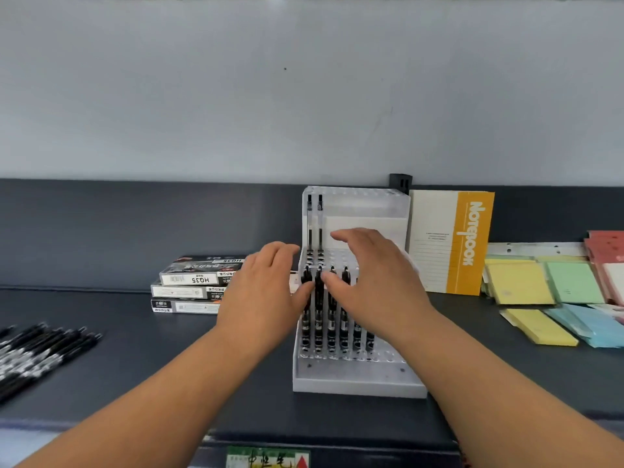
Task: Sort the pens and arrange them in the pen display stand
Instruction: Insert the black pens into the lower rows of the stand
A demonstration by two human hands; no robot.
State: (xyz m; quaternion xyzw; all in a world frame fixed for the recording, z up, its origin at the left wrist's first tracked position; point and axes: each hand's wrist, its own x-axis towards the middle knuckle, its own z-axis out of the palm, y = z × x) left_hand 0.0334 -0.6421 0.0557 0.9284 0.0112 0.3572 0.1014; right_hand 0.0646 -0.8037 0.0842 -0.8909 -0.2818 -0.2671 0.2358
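Note:
A clear tiered pen display stand (358,383) sits at the middle of the dark shelf. Its front row holds several upright black pens (332,319). Two clear pens with black caps (314,219) stand in the back row at the left. My left hand (266,292) hovers at the stand's left side with relaxed fingers, its thumb by the tops of the leftmost black pens. Above the front row my right hand (374,275) spreads its fingers, thumb touching a pen top. Neither hand grips a pen. A pile of loose black pens (40,352) lies at the far left.
Three stacked pen boxes (192,288) lie left of the stand. A yellow and white notebook (452,241) leans on the wall to the right. Coloured paper pads (547,298) cover the right end. A small black holder (400,182) stands behind the stand. The shelf's front edge (304,434) runs below.

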